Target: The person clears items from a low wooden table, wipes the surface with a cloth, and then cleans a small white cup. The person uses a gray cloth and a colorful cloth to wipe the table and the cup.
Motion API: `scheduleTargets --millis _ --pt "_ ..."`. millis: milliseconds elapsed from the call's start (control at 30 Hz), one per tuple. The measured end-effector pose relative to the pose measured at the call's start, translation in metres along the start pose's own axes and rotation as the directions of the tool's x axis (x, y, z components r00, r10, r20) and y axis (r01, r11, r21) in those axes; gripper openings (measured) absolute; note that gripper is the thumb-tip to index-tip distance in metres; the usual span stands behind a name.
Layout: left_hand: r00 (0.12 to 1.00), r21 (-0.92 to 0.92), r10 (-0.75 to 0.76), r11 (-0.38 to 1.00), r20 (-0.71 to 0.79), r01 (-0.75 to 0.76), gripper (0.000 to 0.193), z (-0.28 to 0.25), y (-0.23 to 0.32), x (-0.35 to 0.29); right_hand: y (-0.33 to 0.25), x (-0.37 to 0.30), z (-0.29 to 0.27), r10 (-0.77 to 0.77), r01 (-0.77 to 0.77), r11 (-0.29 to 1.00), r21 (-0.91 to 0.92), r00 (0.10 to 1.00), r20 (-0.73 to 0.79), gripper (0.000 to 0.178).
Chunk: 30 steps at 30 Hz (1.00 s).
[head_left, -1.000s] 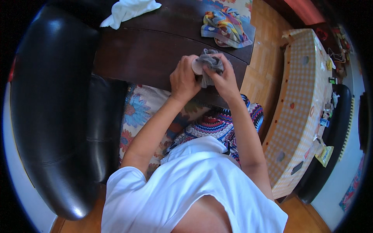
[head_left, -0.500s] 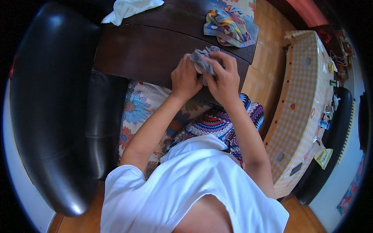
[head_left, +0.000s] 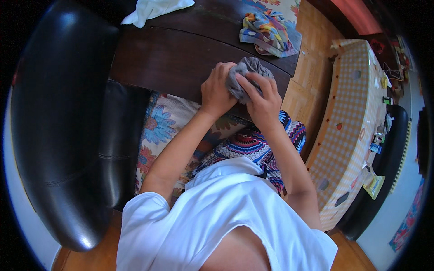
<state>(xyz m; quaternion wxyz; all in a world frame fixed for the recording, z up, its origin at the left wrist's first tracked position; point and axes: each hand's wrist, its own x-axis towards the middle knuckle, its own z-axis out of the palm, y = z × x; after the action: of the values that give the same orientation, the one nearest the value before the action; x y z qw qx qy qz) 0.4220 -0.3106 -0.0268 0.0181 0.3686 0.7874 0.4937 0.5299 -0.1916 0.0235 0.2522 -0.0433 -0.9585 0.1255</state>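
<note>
Dark wooden table (head_left: pixel 158 61), smooth, seamed; on it we list a limp white cloth (head_left: pixel 156 10), far left, and a crumpled multicoloured cloth (head_left: pixel 269 35), far right. Grey cloth (head_left: pixel 250 66), soft, wadded, roundish, over the table's near side: right hand (head_left: pixel 264 101) grasping it; left hand (head_left: pixel 217 92) curled against it, its hold hidden from us.

Cloth (head_left: pixel 254 64), centre: grey. Towel (head_left: pixel 270 36), top, right of centre: yellow, blue, orange. Tablecloth (head_left: pixel 346 101), right: orange-white check. Shirt (head_left: pixel 217 203), lower centre: white. Trousers (head_left: pixel 237 143): multicoloured zigzags.
</note>
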Motion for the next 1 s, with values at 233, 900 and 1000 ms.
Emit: scheduleTargets --millis 233,900,1000 --pt "1.000 -0.014 -0.005 1.000 -0.003 0.005 0.055 0.001 0.001 0.001 0.000 -0.022 -0.019 0.296 -0.295 0.948 0.119 0.955 0.007 0.064" --pt "0.999 -0.043 -0.042 0.998 0.027 0.043 0.067 0.003 -0.007 0.001 0.017 0.045 0.011 0.341 -0.582 0.624 0.522 0.804 0.488 0.053" --pt "0.995 -0.012 -0.060 0.998 0.084 0.062 0.069 -0.002 -0.003 0.003 0.035 0.047 -0.001 0.314 -0.758 0.127 0.640 0.643 0.699 0.046"
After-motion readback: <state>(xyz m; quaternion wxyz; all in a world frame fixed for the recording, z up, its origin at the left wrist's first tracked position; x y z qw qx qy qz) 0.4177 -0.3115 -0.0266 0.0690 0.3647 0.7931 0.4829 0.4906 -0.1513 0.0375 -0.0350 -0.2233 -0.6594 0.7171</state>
